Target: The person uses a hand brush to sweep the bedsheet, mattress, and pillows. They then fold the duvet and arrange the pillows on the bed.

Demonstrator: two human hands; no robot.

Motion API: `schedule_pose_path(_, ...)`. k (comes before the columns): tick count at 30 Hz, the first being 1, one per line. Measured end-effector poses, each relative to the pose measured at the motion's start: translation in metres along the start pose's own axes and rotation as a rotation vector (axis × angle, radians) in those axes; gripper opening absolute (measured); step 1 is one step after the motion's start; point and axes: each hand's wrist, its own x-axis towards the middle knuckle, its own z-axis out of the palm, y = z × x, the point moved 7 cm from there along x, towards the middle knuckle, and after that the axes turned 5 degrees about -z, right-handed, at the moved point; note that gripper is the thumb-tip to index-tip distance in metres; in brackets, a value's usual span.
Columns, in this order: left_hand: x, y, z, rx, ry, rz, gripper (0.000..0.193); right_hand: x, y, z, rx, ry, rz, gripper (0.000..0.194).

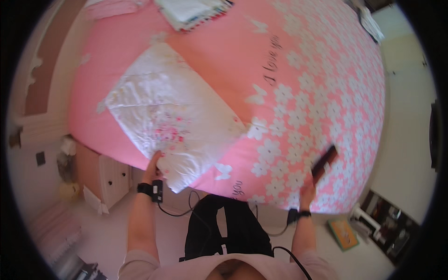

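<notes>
A white floral quilted cloth, seemingly a pillowcase or cover (196, 115), lies at a slant on the pink flowered bedspread (224, 66). My left hand (154, 166) grips its near left edge, with the fingers partly hidden beneath the fabric. Off to the right, my right hand (308, 192) holds a dark brush-like object (323, 162) above the white flowers of the bedspread. That object is blurred, so its exact kind cannot be told. Both wrists wear black straps with small devices and cables.
Folded white cloths with a coloured fringe (192, 14) and a pink folded cloth (113, 8) lie on the far bed. A bedside cabinet (113, 176) stands at left. An orange-green board (343, 233) and a dark shelf (392, 224) are at lower right.
</notes>
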Motion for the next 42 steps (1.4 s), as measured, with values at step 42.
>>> schedule_pose_path(42,-0.191,0.226,-0.099,0.615,-0.037,0.539,0.047,-0.015,-0.211,0.109,0.092,0.298,-0.100,0.040)
